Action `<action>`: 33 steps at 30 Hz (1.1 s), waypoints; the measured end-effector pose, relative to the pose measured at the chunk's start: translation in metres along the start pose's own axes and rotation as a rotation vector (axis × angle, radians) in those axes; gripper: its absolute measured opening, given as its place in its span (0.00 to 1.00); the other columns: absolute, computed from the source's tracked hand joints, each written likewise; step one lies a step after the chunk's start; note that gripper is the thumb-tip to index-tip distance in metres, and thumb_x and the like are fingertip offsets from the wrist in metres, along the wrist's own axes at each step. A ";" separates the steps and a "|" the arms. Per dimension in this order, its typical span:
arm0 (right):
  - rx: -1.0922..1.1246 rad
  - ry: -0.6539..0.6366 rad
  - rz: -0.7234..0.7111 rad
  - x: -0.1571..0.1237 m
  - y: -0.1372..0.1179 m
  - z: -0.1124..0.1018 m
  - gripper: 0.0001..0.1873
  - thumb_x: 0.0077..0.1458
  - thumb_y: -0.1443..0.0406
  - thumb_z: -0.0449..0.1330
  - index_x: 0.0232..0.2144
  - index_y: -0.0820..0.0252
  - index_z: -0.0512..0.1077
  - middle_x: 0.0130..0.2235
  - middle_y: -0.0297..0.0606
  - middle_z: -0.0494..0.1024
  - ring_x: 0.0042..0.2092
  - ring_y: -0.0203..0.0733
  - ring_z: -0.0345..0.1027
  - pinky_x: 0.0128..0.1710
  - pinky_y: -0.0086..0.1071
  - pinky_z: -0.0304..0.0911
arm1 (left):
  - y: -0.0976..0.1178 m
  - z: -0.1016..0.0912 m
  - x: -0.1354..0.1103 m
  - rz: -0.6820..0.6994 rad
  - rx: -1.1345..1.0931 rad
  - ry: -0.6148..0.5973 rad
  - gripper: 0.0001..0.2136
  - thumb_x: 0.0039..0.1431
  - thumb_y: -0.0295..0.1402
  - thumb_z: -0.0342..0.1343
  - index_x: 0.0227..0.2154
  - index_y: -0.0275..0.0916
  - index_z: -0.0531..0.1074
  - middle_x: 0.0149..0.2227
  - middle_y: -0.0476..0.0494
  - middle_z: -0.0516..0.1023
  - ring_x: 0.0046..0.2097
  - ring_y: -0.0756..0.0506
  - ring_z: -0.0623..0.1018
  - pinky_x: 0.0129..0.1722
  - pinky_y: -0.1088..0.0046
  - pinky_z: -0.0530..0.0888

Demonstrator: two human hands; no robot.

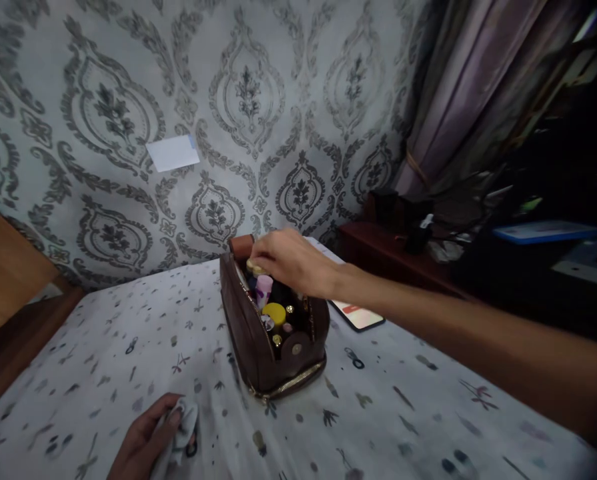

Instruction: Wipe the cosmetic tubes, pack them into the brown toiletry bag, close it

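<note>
Reaching into the open brown pouch [273, 333] on the bed [103, 353], my right hand [291, 260] pinches a small gold-capped jar [254, 268] at the pouch's far end. My left hand [151, 433], near the pouch's front, clutches a white cloth [183, 420]. Lifting the jar out likely needs a straight pull past the neighbouring bottles [271, 307].

Brown toiletry bag [273, 347] stands open near the middle of the bed [103, 360], packed with small bottles and a yellow-capped jar [274, 312]. Right hand [291, 261] reaches over the bag's far end, fingertips on a round-capped item [253, 268]. Left hand [151, 437] rests at the bed's near edge, closed around a white cloth [184, 420]. A phone [357, 313] lies just beyond the bag
</note>
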State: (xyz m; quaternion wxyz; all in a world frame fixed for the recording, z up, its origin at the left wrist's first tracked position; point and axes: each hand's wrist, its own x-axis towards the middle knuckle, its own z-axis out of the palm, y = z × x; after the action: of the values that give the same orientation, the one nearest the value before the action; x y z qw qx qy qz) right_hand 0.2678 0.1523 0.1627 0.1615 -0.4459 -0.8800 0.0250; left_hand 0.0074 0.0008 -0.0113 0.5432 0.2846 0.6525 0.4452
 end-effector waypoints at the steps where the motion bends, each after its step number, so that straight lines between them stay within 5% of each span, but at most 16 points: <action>1: 0.018 0.008 0.006 -0.009 -0.007 0.004 0.12 0.59 0.68 0.52 0.28 0.61 0.74 0.28 0.37 0.76 0.31 0.38 0.66 0.31 0.31 0.53 | 0.002 0.002 -0.002 -0.010 -0.027 0.005 0.28 0.36 0.53 0.70 0.39 0.41 0.74 0.25 0.51 0.76 0.24 0.50 0.73 0.24 0.81 0.68; 6: 0.138 -0.182 -0.128 -0.061 -0.050 0.045 0.17 0.64 0.56 0.48 0.36 0.52 0.75 0.37 0.39 0.81 0.32 0.42 0.69 0.31 0.35 0.59 | 0.007 0.005 -0.009 0.051 -0.059 -0.002 0.25 0.37 0.52 0.70 0.33 0.40 0.73 0.23 0.53 0.73 0.24 0.50 0.72 0.24 0.79 0.68; 8: 0.236 -0.305 -0.247 -0.078 -0.067 0.065 0.18 0.64 0.52 0.47 0.37 0.47 0.76 0.36 0.36 0.82 0.33 0.43 0.72 0.32 0.37 0.62 | 0.006 0.004 -0.007 0.165 0.002 -0.042 0.22 0.42 0.53 0.67 0.29 0.39 0.73 0.21 0.53 0.70 0.23 0.51 0.69 0.25 0.79 0.67; 12: 0.473 -0.359 -0.303 -0.098 -0.095 0.118 0.17 0.58 0.49 0.50 0.32 0.40 0.78 0.32 0.31 0.83 0.33 0.47 0.73 0.31 0.40 0.62 | 0.004 -0.002 0.002 0.424 0.236 -0.011 0.21 0.50 0.52 0.61 0.20 0.38 0.69 0.21 0.52 0.67 0.27 0.49 0.68 0.30 0.77 0.67; 16: 0.905 -0.251 -0.066 -0.097 -0.116 0.172 0.11 0.54 0.61 0.53 0.32 0.55 0.75 0.25 0.36 0.76 0.27 0.43 0.70 0.30 0.37 0.63 | 0.003 -0.011 0.011 0.596 0.365 0.060 0.25 0.54 0.56 0.51 0.14 0.40 0.61 0.17 0.52 0.59 0.24 0.49 0.62 0.25 0.73 0.62; 19: 1.346 -0.393 0.176 -0.089 -0.130 0.195 0.16 0.49 0.57 0.59 0.39 0.58 0.72 0.25 0.30 0.71 0.22 0.36 0.65 0.21 0.30 0.57 | 0.008 -0.027 0.012 0.681 0.419 0.174 0.15 0.56 0.45 0.50 0.27 0.38 0.72 0.25 0.50 0.70 0.30 0.47 0.69 0.33 0.73 0.66; 22: 1.614 -0.438 0.379 -0.085 -0.136 0.202 0.24 0.42 0.52 0.66 0.39 0.60 0.73 0.27 0.31 0.73 0.23 0.34 0.66 0.23 0.28 0.56 | 0.018 -0.054 0.003 0.707 0.629 0.411 0.12 0.58 0.37 0.47 0.39 0.40 0.72 0.27 0.51 0.71 0.29 0.48 0.69 0.32 0.73 0.66; 25: 1.761 -0.418 0.489 -0.088 -0.134 0.203 0.27 0.35 0.51 0.72 0.36 0.61 0.75 0.27 0.33 0.75 0.26 0.34 0.67 0.26 0.28 0.59 | 0.030 -0.089 -0.015 0.614 0.953 0.676 0.15 0.61 0.33 0.46 0.49 0.41 0.69 0.32 0.47 0.75 0.33 0.45 0.74 0.37 0.70 0.68; 28: 1.861 -0.398 0.537 -0.092 -0.129 0.205 0.26 0.34 0.54 0.74 0.34 0.61 0.76 0.28 0.34 0.77 0.28 0.33 0.67 0.31 0.28 0.61 | 0.039 -0.125 -0.035 0.301 1.215 0.860 0.17 0.63 0.34 0.45 0.52 0.36 0.68 0.38 0.36 0.80 0.41 0.38 0.78 0.41 0.64 0.69; 31: 1.937 -0.396 0.537 -0.096 -0.127 0.207 0.24 0.33 0.55 0.75 0.33 0.61 0.77 0.28 0.34 0.77 0.27 0.32 0.67 0.31 0.28 0.60 | 0.040 -0.157 -0.051 -0.037 1.304 0.910 0.24 0.65 0.47 0.40 0.44 0.32 0.73 0.43 0.24 0.79 0.46 0.29 0.78 0.39 0.57 0.71; 33: 1.975 -0.386 0.520 -0.097 -0.127 0.208 0.23 0.32 0.56 0.76 0.31 0.62 0.77 0.27 0.34 0.77 0.27 0.31 0.68 0.30 0.27 0.60 | 0.033 -0.176 -0.055 -0.178 1.252 0.878 0.27 0.63 0.52 0.40 0.37 0.34 0.76 0.44 0.24 0.79 0.47 0.28 0.78 0.40 0.56 0.71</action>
State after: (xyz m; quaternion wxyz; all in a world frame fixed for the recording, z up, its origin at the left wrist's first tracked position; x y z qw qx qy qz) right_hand 0.1590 0.0197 -0.0363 0.3009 -0.2794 -0.3552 0.8398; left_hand -0.1524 -0.0793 0.0457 0.0057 0.2826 0.9590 0.0196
